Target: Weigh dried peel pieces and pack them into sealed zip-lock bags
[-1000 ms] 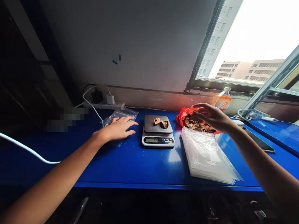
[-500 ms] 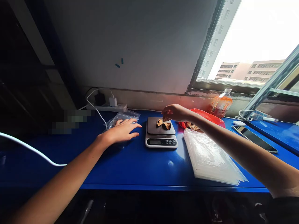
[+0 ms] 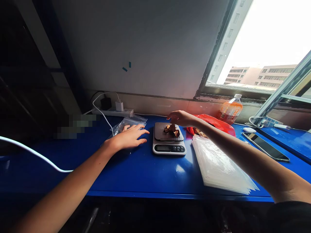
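Observation:
A white kitchen scale [image 3: 169, 150] with a dark display carries a small pile of brown, curled dried pieces [image 3: 175, 132], perhaps dried mushroom or peel. Just above and behind the pile is my right hand [image 3: 180, 117], its fingers loosely bent and apart, with nothing visible in them. To the left of the scale, my left hand [image 3: 128, 137] rests with fingers spread over a clear zip bag [image 3: 140, 120], covering part of it. Beyond my right forearm lies a red plastic bag [image 3: 220, 124] with more brown pieces [image 3: 199, 132] inside.
Clear flat bags [image 3: 218, 165] are stacked right of the scale. An orange drink bottle [image 3: 231, 109] stands behind the red bag. Farther right lies a phone [image 3: 267, 147]. A power strip with a white charger [image 3: 119, 105] sits by the wall; a white cable [image 3: 36, 153] crosses at left.
The brown piece from my right hand now lies on the scale with the others, and those fingers have loosened and lifted slightly. My left hand stays on the zip bag.

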Demonstrator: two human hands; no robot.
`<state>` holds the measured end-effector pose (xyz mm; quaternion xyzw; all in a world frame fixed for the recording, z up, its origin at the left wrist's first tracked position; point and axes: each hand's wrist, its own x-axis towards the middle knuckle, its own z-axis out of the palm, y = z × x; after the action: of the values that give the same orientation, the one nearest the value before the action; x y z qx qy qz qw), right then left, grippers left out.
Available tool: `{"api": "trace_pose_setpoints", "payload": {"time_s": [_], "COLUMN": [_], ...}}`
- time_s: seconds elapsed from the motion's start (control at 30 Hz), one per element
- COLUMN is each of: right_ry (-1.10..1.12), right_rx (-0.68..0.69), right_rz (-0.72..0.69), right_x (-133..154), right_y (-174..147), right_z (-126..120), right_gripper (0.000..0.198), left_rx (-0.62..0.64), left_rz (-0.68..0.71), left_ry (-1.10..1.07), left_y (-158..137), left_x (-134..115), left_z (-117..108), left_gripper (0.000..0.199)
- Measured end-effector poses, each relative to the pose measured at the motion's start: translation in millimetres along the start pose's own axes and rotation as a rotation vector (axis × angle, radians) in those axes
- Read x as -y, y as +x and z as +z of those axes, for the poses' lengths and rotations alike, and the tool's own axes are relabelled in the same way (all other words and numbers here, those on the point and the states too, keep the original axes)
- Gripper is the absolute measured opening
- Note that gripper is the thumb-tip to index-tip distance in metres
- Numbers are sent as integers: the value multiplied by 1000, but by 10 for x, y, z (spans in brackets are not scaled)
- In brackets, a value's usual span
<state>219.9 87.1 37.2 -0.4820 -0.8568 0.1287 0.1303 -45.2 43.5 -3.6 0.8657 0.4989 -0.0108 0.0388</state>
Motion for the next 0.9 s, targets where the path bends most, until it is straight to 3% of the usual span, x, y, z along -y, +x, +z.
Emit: {"api": "trace_pose_setpoints", "payload": {"time_s": [0.2, 0.4, 0.53, 0.73, 0.9], "right_ry": [125, 221, 131, 49, -165], "right_rx": [-163, -290, -297, -372, -327], "right_rz": [-20, 183, 323, 362, 148], "right_x": [-219, -799, -1284, -1704, -1634], "right_y": [-243, -918, -1249, -1165, -922], "right_z": [-169, -391, -300, -45, 11], "right_gripper": [27, 32, 32, 17, 38], "left_rx": [0, -52, -106, -142, -134], "left_rz": [-15, 39, 45, 36, 16], "left_ry": [9, -5, -3, 10, 0], "left_y": [13, 60, 92, 132, 171], "left_x": [-11, 22, 33, 79, 128], "left_z": [1, 18, 28, 60, 102], "left_gripper": [42, 48, 42, 44, 43]}}
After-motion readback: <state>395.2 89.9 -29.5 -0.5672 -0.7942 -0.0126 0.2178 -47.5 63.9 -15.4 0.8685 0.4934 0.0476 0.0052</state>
